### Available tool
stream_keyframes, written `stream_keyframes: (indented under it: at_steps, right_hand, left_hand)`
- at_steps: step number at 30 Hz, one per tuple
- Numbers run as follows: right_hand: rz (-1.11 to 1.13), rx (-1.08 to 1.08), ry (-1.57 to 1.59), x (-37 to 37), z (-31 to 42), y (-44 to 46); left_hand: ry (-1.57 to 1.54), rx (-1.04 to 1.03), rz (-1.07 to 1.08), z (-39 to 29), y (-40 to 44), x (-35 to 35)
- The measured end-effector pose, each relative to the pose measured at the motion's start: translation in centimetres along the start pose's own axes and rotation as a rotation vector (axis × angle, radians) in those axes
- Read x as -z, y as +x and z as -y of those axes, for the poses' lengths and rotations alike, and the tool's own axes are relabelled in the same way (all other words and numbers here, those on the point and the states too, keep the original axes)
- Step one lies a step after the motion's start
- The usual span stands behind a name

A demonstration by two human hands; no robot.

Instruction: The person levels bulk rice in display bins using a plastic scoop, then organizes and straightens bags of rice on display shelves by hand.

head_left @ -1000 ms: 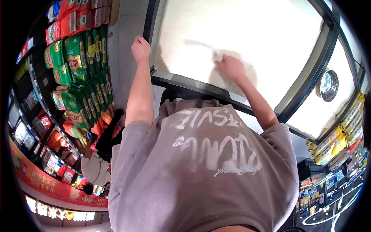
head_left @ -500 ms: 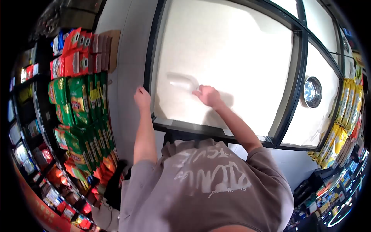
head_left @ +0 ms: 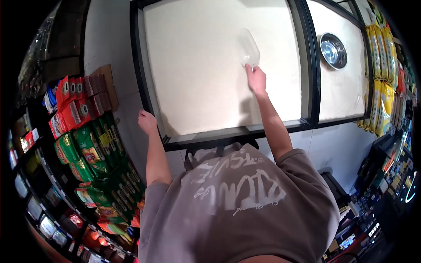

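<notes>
My right hand grips the handle of a clear plastic scoop, its bowl pointing away from me. The scoop is over a broad, flat, off-white fill that looks like fine grain or powder, and its shadow falls just beside it. A black-framed bin holds this fill. By the bin's left edge, my left hand is curled into a loose fist, with nothing visible in it.
In the right-hand compartment a metal bowl rests on similar pale fill. Green bags and red packs are stacked on the left. Yellow bags stand beyond the bin's right side. Dark shelves with packaged goods line the far left.
The scoop has swung from pointing left to pointing away from me, and my right hand has moved farther forward over the fill. My left hand stays closed by the bin edge. The view has shifted.
</notes>
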State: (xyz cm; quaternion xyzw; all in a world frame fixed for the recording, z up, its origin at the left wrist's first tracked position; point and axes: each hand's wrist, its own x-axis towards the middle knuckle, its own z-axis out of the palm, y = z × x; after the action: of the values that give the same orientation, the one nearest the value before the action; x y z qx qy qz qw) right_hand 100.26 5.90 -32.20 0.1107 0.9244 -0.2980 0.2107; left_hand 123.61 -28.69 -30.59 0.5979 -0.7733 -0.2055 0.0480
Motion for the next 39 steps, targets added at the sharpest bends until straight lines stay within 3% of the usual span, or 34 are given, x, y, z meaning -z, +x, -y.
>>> stream_keyframes:
  at_steps: [2, 5, 8, 13, 17, 20, 24, 33, 37, 39]
  right_hand:
    - [0.058, -0.013, 0.023, 0.0, -0.9, -2.0]
    - [0.555, 0.178, -0.153, 0.0, -0.9, -5.0]
    - [0.823, 0.416, -0.446, 0.0, -1.6, -7.9]
    - [0.775, 0.444, -0.543, 1.5, -4.0, -7.6]
    - [0.316, 0.258, -0.303, 3.6, -5.8, -4.3]
    - [0.139, 0.100, -0.191, 3.8, -6.3, -2.4]
    - [0.115, -0.013, 0.158, 0.6, -4.4, -4.8]
    - [0.432, 0.261, -0.165, -7.1, 1.8, -11.4]
    - [0.467, 0.179, -0.215, -6.0, 1.5, -9.2]
    - [0.286, 0.068, -0.061, -4.0, -0.8, -6.7]
  left_hand:
    - [0.021, 0.018, 0.002, 0.0, 0.0, 0.1]
    - [0.046, 0.039, 0.042, -0.3, 0.5, 0.0]
    - [0.047, 0.059, 0.042, -0.5, 0.3, 0.3]
    - [0.014, 0.057, 0.056, -0.8, 0.4, 0.2]
    - [0.008, 0.047, 0.051, -0.7, 0.3, -0.2]
    - [0.028, 0.034, 0.068, -0.7, 0.1, -0.2]
    - [0.027, 0.018, 0.054, -0.9, 0.1, -0.3]
    - [0.024, -0.027, 0.053, 0.0, 1.0, -1.1]
    - [-0.011, -0.033, 0.078, 0.3, 0.9, -0.6]
    - [-0.042, -0.047, 0.073, 0.9, 1.2, -0.4]
